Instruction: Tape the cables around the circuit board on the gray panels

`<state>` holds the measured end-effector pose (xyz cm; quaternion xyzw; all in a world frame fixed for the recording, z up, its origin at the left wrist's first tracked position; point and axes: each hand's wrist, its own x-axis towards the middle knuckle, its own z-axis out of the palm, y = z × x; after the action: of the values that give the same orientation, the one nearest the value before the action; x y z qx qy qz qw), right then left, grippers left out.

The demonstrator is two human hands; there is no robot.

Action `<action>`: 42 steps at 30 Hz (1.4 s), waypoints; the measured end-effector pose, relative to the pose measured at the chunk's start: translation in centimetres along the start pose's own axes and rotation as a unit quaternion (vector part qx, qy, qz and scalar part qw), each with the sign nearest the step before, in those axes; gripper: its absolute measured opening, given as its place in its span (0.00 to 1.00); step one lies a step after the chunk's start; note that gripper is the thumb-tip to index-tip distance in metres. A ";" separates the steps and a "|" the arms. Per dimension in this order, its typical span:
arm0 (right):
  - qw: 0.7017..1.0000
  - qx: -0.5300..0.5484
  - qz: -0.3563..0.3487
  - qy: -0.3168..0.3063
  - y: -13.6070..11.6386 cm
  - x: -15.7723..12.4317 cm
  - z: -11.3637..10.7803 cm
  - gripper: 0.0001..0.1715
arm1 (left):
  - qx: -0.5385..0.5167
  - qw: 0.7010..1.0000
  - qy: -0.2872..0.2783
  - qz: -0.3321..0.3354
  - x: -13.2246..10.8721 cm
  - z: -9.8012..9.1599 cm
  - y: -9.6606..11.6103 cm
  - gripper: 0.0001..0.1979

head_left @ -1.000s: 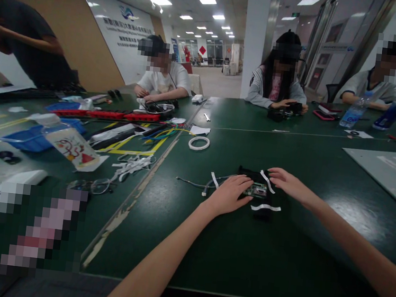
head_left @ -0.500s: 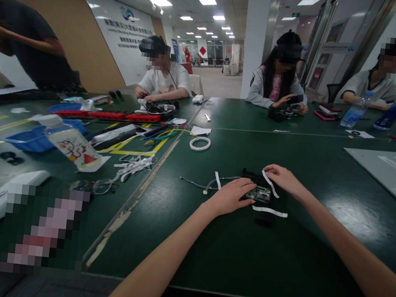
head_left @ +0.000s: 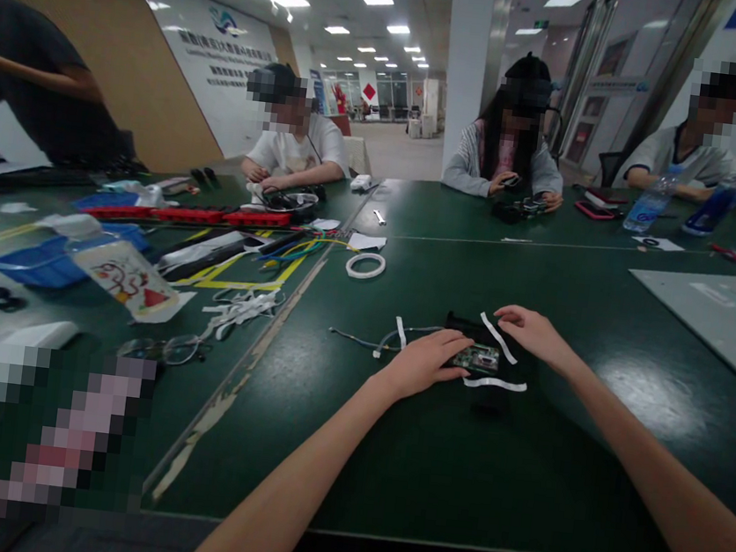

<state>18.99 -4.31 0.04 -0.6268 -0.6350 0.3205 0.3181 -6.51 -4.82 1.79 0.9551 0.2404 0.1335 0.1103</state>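
My left hand lies over the left end of a green circuit board, thumb along the near edge and fingers across the far side, gripping it. Its palm hides part of the board. Thin grey cables run out to the left, and a short white strip crosses them. To the right of the board, my right hand is slightly open, fingertips just off a white tape strip. Another white strip rests along the board's near side. Black parts sit behind the board.
A white tape roll and a small wrench lie farther back. On the left are eyeglasses, a tangle of white strips, a blue tray and a red power strip. A grey panel is at right. Several people work around the table.
My right fingertips have come off the tape strip they were touching and sit slightly to its right. My left hand stays on the board. The whole view has shifted a little.
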 end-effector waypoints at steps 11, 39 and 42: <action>0.996 -0.080 -0.006 -0.037 -1.8 -5.1 -2.7 0.18 | 0.018 1.000 0.011 0.019 0.2 -0.1 0.4 0.22; 0.986 0.133 -0.020 -0.101 -2.3 -10.7 0.7 0.10 | 0.069 0.997 -0.003 0.030 0.8 0.3 0.6 0.23; 0.989 0.120 -0.009 -0.091 -2.0 -10.6 1.0 0.10 | 0.069 0.997 -0.001 0.031 0.8 0.3 0.6 0.23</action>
<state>17.17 -14.91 1.02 -0.5462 -0.6240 0.4472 0.3352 -5.50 -4.97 1.84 0.9675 0.2190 0.1194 0.0405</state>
